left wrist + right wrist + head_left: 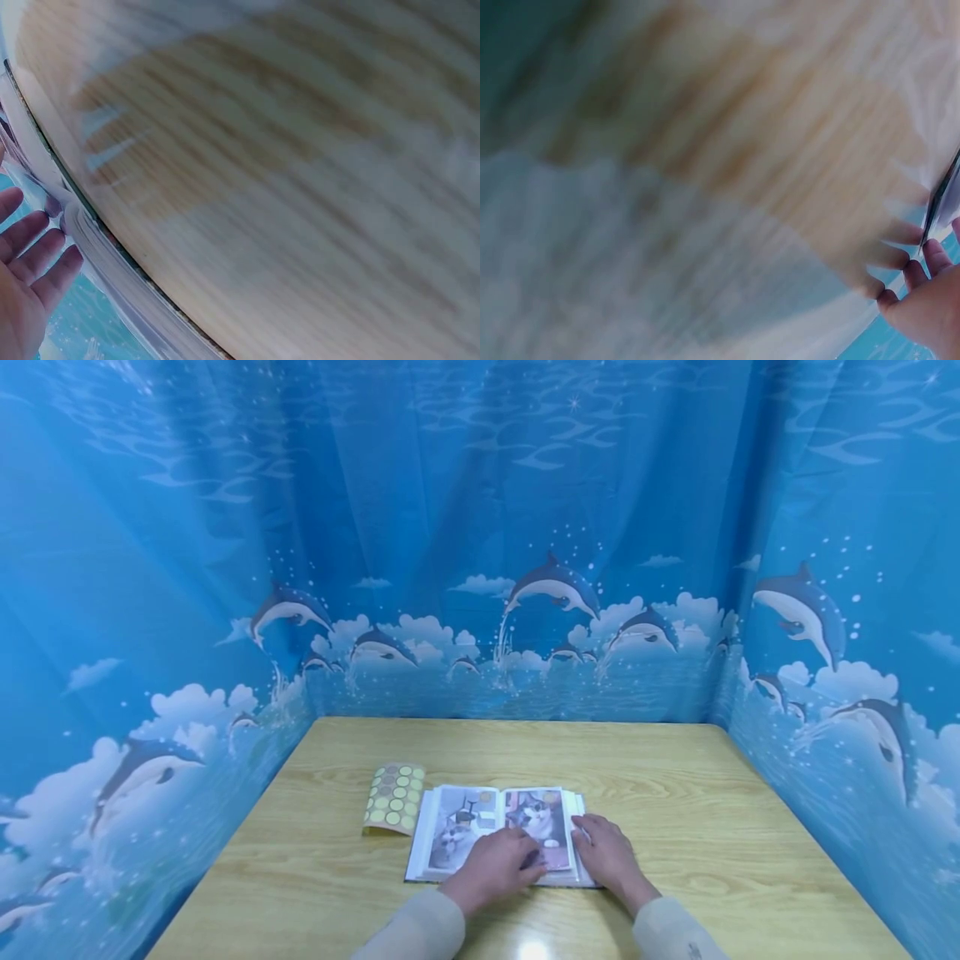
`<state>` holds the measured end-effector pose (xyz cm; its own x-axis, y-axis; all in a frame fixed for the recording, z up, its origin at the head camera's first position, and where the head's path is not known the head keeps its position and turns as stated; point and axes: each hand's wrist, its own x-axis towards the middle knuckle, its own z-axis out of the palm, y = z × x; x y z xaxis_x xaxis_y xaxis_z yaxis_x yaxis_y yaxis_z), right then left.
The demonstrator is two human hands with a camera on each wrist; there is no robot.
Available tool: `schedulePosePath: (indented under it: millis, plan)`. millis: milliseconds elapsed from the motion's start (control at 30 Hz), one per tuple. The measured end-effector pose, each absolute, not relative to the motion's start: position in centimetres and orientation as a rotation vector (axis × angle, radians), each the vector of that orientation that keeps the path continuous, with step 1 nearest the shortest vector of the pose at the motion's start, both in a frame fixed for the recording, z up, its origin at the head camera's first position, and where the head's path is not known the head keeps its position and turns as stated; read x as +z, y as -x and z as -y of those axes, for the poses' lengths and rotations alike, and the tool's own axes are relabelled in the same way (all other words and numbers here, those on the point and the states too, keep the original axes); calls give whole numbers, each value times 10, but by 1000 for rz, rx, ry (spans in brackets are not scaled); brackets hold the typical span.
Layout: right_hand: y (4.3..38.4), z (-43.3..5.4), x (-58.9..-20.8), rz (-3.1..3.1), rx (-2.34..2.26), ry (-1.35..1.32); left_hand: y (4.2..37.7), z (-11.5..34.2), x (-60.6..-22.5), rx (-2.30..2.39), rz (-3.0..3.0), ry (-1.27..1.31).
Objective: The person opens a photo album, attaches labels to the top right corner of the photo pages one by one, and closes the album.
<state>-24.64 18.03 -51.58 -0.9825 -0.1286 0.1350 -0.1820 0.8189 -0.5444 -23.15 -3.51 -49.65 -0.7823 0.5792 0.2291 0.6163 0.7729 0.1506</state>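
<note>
A photo album (pixel 417 860) lies spread open on the table, a cat picture (pixel 448 847) on its left page and another cat picture (pixel 537 815) on its right. Across the lower middle of the album reaches my left hand (pixel 491 864), its fingers over the bottom of the right-hand picture. In the left wrist view that hand's fingers (pixel 34 259) are spread and loosely extended beside the thick stack of pages (pixel 112 277). My right hand (pixel 611 853) rests at the album's right edge, fingertips along the page border. The right wrist view catches its fingers (pixel 916 276) at the cover edge (pixel 934 206).
A sheet of round yellow-green stickers (pixel 393 797), its near edge curling up, lies left of the album. The wood-grain table (pixel 675 777) is glossy. A blue dolphin-print curtain (pixel 420 552) encloses the table's back and sides.
</note>
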Motion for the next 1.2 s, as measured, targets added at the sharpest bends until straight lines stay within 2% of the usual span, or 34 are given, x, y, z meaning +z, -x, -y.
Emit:
schedulePosePath:
  millis: [667,967,1200]
  plan:
    - [248,-181,-519,2917,878,-237,230,34,-498,-235,2788,928]
    - [246,-180,-517,2872,832,-299,231,36,-489,-156,2585,1038]
    - [247,-182,-519,2850,820,-328,226,45,-487,-391,2654,911]
